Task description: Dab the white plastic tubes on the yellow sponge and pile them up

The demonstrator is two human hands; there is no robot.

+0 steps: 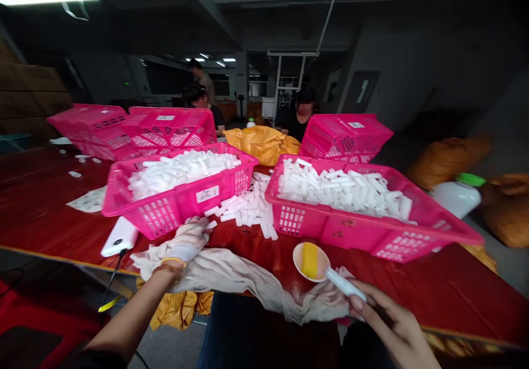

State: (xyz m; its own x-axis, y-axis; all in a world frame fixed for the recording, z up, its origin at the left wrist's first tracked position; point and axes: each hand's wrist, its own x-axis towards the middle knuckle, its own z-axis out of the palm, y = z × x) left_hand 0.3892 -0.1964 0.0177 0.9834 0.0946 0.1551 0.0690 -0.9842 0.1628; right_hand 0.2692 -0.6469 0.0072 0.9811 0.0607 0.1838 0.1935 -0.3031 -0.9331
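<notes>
My left hand wears a whitish knit glove and rests at the near edge of the left pink basket. Its fingers are curled, with a short white tube at the fingertips. Bare, my right hand pinches the end of a longer-looking white tube between thumb and fingers. That tube's far end overlaps the rim of a small round bowl in view. A yellow sponge sits in the bowl. Between the baskets lies a loose pile of white tubes.
Two pink baskets heaped with white tubes stand on the red table. A crumpled cloth lies along the front edge. A white power bank with a cable is at left. More tilted baskets, an orange sack and people are beyond.
</notes>
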